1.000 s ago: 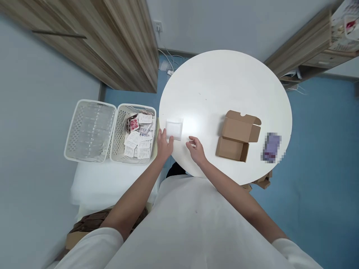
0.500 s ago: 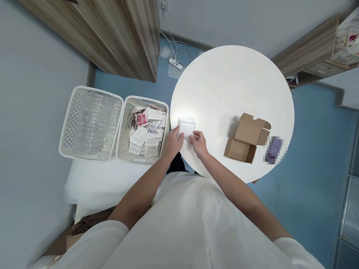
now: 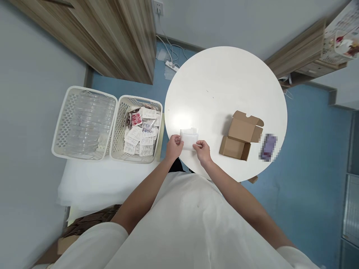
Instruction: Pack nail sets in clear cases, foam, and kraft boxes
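Observation:
A small flat white packet [image 3: 189,139], seemingly wrapped in a soft, translucent white sheet, is held at the near left edge of the round white table [image 3: 227,78]. My left hand [image 3: 174,147] pinches its left side, fingers curled. At the lower right corner, the thumb and fingers of my right hand [image 3: 202,152] are closed on it as well. What is inside the wrapping cannot be made out. Farther right on the table stands a brown cardboard box [image 3: 238,138] with its lid folded back.
Left of the table, one white basket [image 3: 114,149] holds printed cards and small packs, and another [image 3: 60,144] holds clear plastic cases. White sheets [image 3: 103,179] lie below them. A blurred-out purple item [image 3: 269,146] is right of the box. A power strip [image 3: 171,66] lies on the floor.
The packet has come slightly nearer to my body. My left hand has shifted from its upper left to a pinch on its left side. The view has shifted slightly.

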`<state>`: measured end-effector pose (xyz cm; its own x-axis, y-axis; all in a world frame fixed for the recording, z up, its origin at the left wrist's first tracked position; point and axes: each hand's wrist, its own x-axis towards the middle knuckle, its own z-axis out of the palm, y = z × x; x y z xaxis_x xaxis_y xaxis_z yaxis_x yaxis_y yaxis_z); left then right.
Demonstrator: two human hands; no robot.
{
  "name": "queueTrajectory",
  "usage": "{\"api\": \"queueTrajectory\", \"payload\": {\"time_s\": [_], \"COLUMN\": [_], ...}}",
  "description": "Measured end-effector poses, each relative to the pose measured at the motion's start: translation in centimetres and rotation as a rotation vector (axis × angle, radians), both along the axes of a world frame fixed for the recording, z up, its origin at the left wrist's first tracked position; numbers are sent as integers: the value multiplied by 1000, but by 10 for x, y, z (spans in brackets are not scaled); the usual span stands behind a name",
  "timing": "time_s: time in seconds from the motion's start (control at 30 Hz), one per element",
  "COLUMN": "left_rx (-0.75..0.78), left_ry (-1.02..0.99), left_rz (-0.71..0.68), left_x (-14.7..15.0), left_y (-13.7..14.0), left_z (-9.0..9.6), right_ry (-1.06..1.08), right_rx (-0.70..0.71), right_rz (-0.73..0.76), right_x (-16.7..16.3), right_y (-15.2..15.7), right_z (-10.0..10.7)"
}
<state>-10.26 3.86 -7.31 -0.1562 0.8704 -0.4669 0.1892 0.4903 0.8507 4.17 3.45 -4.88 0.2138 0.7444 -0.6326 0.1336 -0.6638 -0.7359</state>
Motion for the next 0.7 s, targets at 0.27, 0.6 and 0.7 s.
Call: {"api": "queueTrajectory", "payload": {"time_s": [0.27,0.6,0.7], "left_rx": [-20,5,6], "left_ry": [-295,-437,-403], "left_rz": [108,-1,-52], "left_x": [33,106,133], "left_y": [-14,-35,-38], "left_z": [15,53,61], "right_ry": [145,285,290], "right_rx": [199,376,421], "right_rz": [13,20,-34], "right_x": [37,130,155], "right_y": [-17,-51,-59], "right_z": [18,39,38]}}
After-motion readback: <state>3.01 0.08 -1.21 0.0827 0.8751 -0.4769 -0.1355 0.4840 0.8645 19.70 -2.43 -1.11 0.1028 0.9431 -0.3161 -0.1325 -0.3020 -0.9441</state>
